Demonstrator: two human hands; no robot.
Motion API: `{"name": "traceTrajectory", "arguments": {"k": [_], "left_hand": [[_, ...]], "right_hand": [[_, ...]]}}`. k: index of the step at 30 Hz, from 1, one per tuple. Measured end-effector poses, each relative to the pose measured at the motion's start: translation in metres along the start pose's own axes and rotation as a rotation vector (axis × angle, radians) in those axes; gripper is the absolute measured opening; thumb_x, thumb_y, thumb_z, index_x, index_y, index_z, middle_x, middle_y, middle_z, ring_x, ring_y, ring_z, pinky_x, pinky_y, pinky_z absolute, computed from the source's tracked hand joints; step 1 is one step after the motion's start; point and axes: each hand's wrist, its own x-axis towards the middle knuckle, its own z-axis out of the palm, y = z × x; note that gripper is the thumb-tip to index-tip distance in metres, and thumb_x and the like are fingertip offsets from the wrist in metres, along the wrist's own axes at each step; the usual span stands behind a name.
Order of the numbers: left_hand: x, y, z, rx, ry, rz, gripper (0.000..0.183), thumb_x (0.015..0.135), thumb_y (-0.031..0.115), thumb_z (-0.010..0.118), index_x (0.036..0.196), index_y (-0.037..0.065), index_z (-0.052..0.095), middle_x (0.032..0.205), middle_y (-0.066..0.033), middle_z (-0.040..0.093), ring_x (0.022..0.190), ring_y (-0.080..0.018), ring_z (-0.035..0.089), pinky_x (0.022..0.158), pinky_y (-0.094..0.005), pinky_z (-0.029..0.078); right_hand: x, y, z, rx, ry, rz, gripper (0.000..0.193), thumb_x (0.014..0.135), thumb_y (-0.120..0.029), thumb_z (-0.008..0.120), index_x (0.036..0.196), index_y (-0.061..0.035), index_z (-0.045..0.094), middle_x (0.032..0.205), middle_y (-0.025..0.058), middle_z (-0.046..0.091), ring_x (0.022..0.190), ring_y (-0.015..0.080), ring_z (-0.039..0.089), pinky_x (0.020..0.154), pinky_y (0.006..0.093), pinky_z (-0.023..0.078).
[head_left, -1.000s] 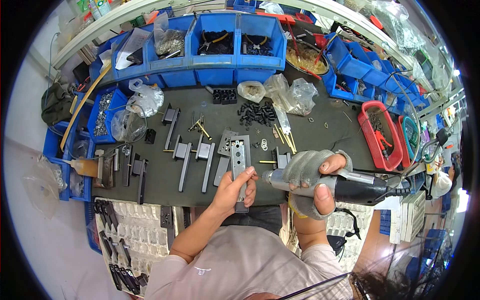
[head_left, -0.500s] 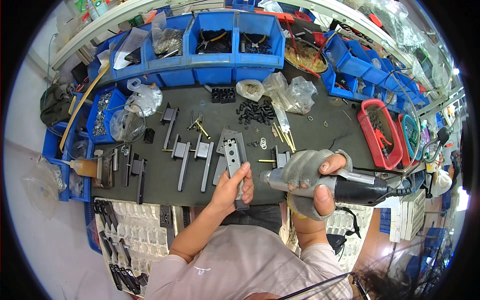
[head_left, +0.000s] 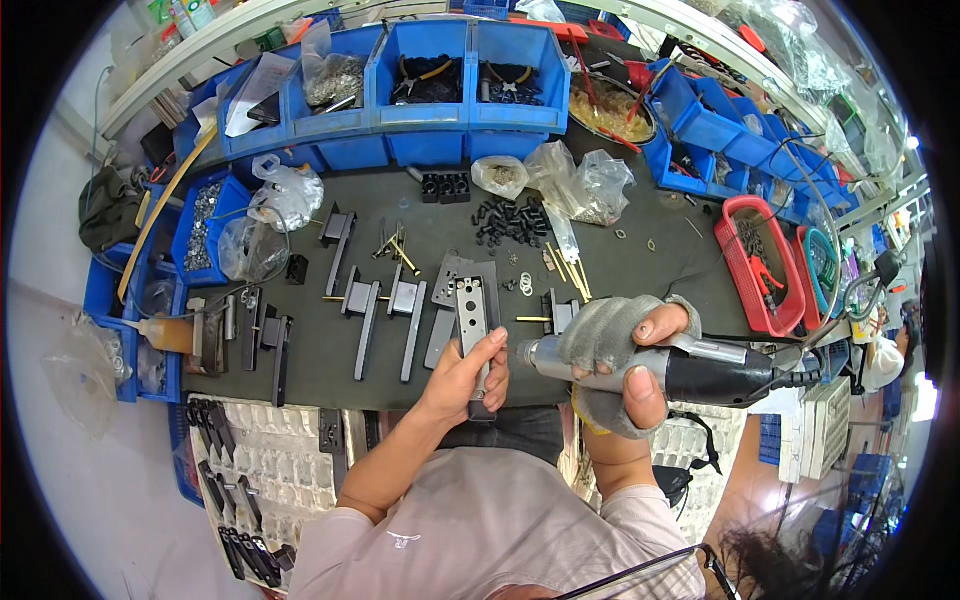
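My left hand [head_left: 458, 382] is wrapped around a long grey metal plate-like part [head_left: 471, 318] with round holes along its face, its upper end pointing away from me. Thumb and fingers grip its lower half. In a grey fingerless glove, my right hand [head_left: 618, 345] holds a silver and black power screwdriver [head_left: 710, 376] lying level. Its nose points left at the plate part, close to my left fingertips; the bit is too small to make out. Beyond the held part, a grey plate [head_left: 447, 290] lies on the dark mat, partly hidden by it.
Several grey lever handles [head_left: 369, 335] lie left on the mat [head_left: 620, 270]. Black small parts [head_left: 508, 222], brass rods [head_left: 568, 268] and plastic bags [head_left: 603, 190] lie farther off. Blue bins [head_left: 420, 118] line the back; a red basket [head_left: 770, 318] stands right.
The held part has shifted slightly right and its upper end stands a little more upright. The screwdriver has moved slightly left; both hands keep their grip.
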Motion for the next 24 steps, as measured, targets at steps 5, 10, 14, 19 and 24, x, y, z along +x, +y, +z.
{"name": "traceTrajectory", "arguments": {"k": [5, 10, 14, 19, 24], "left_hand": [[0.001, 0.001, -0.001, 0.016, -0.025, -0.004, 0.034, 0.102, 0.033, 0.056, 0.082, 0.006, 0.049, 0.053, -0.0017, 0.041, 0.038, -0.0135, 0.043, 0.036, -0.0294, 0.037], [0.003, -0.001, -0.004, 0.029, -0.051, -0.015, 0.033, 0.102, 0.033, 0.056, 0.083, 0.006, 0.050, 0.053, -0.0025, 0.043, 0.038, -0.0139, 0.043, 0.036, -0.0296, 0.037], [0.002, 0.000, -0.004, 0.041, -0.031, -0.027, 0.034, 0.102, 0.034, 0.056, 0.083, 0.006, 0.049, 0.053, -0.0028, 0.043, 0.038, -0.0137, 0.043, 0.036, -0.0294, 0.037], [0.002, 0.001, -0.004, 0.044, -0.046, -0.038, 0.035, 0.102, 0.035, 0.056, 0.087, 0.004, 0.052, 0.054, -0.0029, 0.043, 0.039, -0.0136, 0.043, 0.037, -0.0293, 0.036], [0.004, 0.000, -0.004, 0.093, -0.019, 0.033, 0.043, 0.105, 0.041, 0.045, 0.096, -0.001, 0.054, 0.054, -0.0043, 0.044, 0.039, -0.0146, 0.045, 0.036, -0.0298, 0.038]], "right_hand": [[0.001, -0.006, 0.009, -0.004, 0.074, 0.038, 0.043, 0.087, -0.033, 0.073, 0.105, -0.0151, 0.039, 0.091, 0.0102, 0.056, 0.082, 0.0194, 0.057, 0.077, 0.0347, 0.051], [0.008, 0.006, 0.015, 0.021, 0.153, -0.130, 0.034, 0.082, -0.022, 0.069, 0.103, -0.0099, 0.045, 0.072, 0.0039, 0.050, 0.059, 0.0185, 0.053, 0.054, 0.0355, 0.045], [0.007, 0.009, 0.012, 0.049, 0.145, -0.119, 0.034, 0.082, -0.021, 0.069, 0.103, -0.0097, 0.045, 0.072, 0.0040, 0.050, 0.059, 0.0185, 0.053, 0.054, 0.0355, 0.046], [-0.003, -0.002, 0.001, -0.001, 0.157, 0.092, 0.046, 0.080, -0.034, 0.077, 0.101, -0.0139, 0.041, 0.084, 0.0061, 0.054, 0.078, 0.0168, 0.056, 0.074, 0.0328, 0.050], [0.002, -0.003, 0.003, -0.009, 0.159, 0.019, 0.047, 0.079, -0.034, 0.078, 0.102, -0.0144, 0.041, 0.083, 0.0057, 0.053, 0.077, 0.0177, 0.055, 0.072, 0.0330, 0.049]]}}
